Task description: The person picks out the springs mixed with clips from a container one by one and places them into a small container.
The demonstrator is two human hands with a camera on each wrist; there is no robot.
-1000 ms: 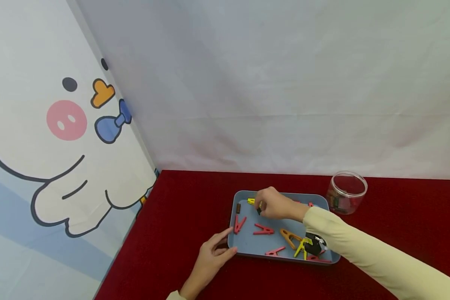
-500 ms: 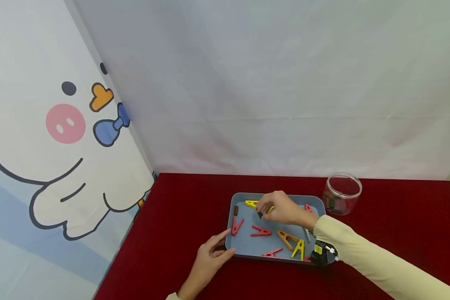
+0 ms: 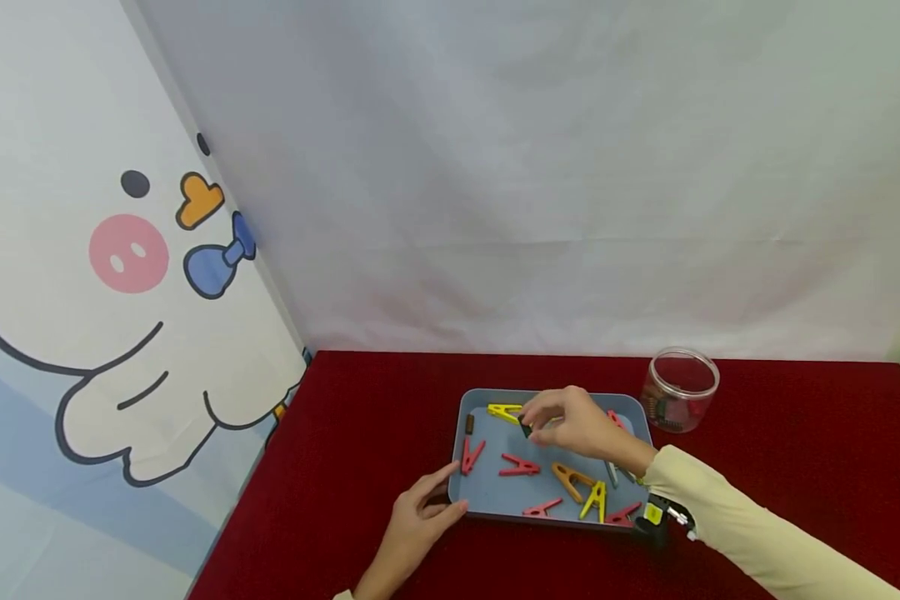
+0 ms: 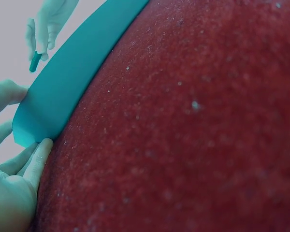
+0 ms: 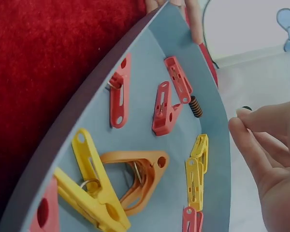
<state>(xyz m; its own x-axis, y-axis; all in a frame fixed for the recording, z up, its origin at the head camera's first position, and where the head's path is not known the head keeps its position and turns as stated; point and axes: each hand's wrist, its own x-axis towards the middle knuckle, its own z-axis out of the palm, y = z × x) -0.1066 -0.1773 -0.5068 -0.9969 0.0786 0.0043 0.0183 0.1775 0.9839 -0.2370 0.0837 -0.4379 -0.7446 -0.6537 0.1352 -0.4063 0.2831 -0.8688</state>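
Observation:
Between the thumb and fingertips of my right hand (image 3: pixel 573 423) is a small dark spring (image 3: pixel 525 427), held above the back of the blue-grey tray (image 3: pixel 487 500). In the left wrist view the spring (image 4: pixel 35 62) hangs tilted; its coils are too small to make out. My left hand (image 3: pixel 416 517) holds the tray's front left corner, fingers on the left side and thumb at the front. Inside the tray lie red clips (image 3: pixel 520 465), yellow clips (image 3: pixel 504 412), an orange clip (image 5: pixel 140 179) and a brown spring (image 5: pixel 195 106).
A clear round jar (image 3: pixel 681 392) with springs and red pieces inside stands behind the tray's right end. Red cloth (image 3: pixel 375 417) covers the table. A white curtain (image 3: pixel 570 208) hangs at the back, and a cartoon-printed one (image 3: pixel 105 333) on the left.
My right hand has moved up and slightly right within the tray, carrying the dark spring, and uncovered more of the yellow clip. My left hand stays at the tray corner.

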